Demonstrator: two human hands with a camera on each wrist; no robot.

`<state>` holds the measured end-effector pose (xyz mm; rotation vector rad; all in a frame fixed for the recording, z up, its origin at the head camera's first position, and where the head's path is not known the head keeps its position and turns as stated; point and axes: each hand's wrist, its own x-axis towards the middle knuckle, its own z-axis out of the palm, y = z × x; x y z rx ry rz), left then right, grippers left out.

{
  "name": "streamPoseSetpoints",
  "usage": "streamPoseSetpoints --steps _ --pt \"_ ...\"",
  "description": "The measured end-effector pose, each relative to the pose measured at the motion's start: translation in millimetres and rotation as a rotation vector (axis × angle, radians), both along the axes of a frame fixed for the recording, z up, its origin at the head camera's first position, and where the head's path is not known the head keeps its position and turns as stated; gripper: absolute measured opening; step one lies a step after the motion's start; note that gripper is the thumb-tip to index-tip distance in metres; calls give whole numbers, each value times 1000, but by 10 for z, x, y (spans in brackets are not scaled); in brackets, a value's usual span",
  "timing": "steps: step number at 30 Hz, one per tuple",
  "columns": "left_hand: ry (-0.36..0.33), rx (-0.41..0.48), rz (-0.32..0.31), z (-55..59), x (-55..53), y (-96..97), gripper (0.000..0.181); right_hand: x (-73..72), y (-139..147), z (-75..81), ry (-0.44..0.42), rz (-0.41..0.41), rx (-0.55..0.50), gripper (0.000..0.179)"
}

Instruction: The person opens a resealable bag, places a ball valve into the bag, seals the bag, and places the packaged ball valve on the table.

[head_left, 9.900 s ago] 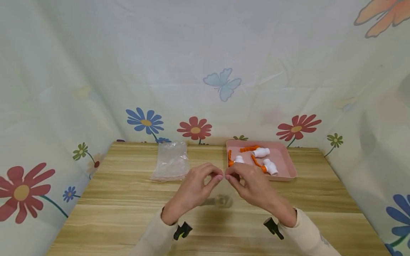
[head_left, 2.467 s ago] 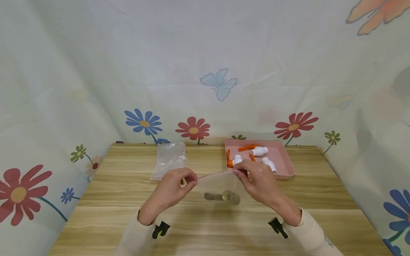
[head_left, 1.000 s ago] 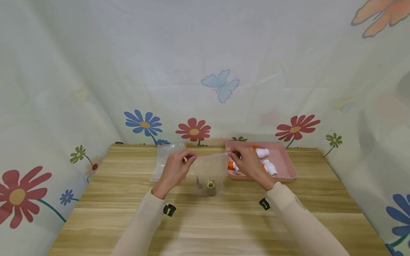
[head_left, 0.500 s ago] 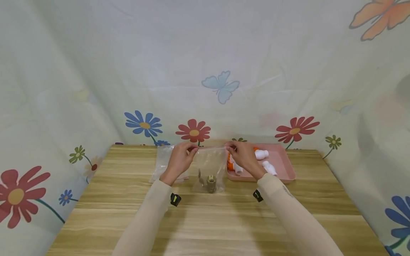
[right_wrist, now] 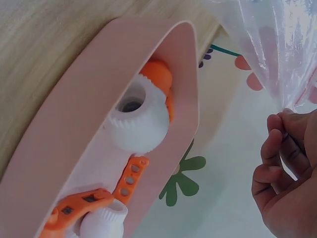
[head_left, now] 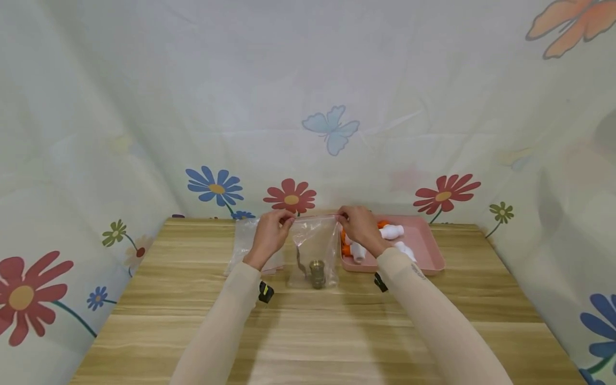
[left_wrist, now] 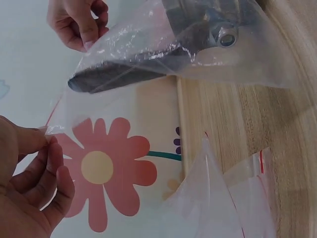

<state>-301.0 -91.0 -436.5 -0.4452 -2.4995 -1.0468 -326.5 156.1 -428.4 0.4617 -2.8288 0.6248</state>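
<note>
I see a brass fitting (head_left: 317,275), long axis vertical, open end up, in a clear bag (head_left: 315,236). Above it, the left hand (head_left: 269,235) and right hand (head_left: 361,229) each pinch a top corner, fingers curled. Only the left wrist view plainly shows its dark lever (left_wrist: 121,73). Past the right hand, partly hidden, white valves (head_left: 392,231) lie in a pink tray (head_left: 425,248).

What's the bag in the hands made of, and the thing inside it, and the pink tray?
The bag looks like thin, shiny plastic: it's see-through, creased and glints. The thing inside seems to be metal, maybe brass: its round body looks dull yellow. The pink tray is probably matte plastic: smooth, evenly coloured walls.
</note>
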Motion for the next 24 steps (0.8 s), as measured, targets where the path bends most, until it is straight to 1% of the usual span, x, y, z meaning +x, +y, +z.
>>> streamPoseSetpoints --steps 5,7,13,16,19,22,24 --pt "-10 -25 2 -22 -66 -2 15 -72 -9 7 4 9 35 17" --pt "-29 -26 3 -36 -81 -3 16 -94 -13 10 3 6 45 17" --pt "-77 -36 17 -135 -149 0 15 -163 -15 -12 -27 -3 64 19" --pt "-72 -30 22 -167 -185 14 14 -200 -14 -29 -31 -6 66 19" --pt "-70 -7 27 -174 -214 33 14 -232 -21 -38 -18 -16 58 18" --pt "-87 6 35 -182 -237 48 14 -253 -32 -43 -13 -22 45 18" --pt "-108 -12 36 -195 -247 56 14 -260 -34 -51 -22 -24 49 18"
